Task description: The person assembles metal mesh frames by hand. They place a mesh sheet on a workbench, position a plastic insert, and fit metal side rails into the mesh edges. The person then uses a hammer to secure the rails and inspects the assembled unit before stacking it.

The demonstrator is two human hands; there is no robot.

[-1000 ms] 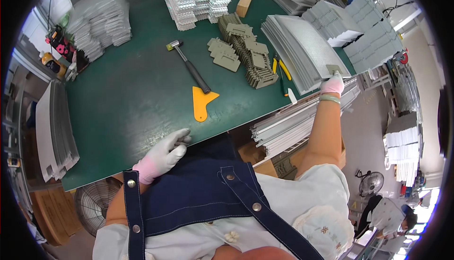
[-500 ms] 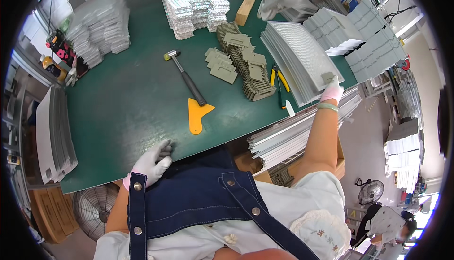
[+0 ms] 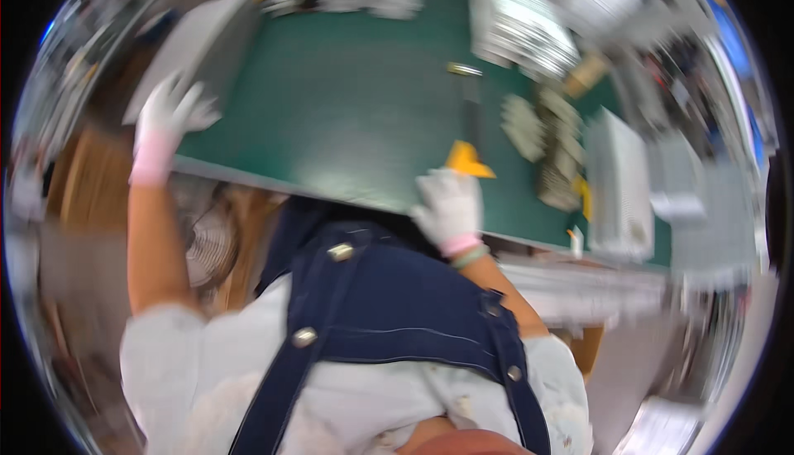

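head view: the left hand (image 3: 169,116) is at the near end of the stack of pale grey panels (image 3: 198,45) on the left side of the green tabletop (image 3: 347,99); its fingers look spread, but blur leaves me unable to tell whether they grasp a panel. for clean handling, i judge it best to separate one sheet by its edge and keep the rest square. the right hand (image 3: 451,207) is over the near table edge, thumb apart, overlapping the handle end of the yellow scraper (image 3: 468,161); whether it grips it, i cannot tell. half a second ago the right hand was at the white panel stack (image 3: 619,186) and the left by the near edge; the view has since swung left.
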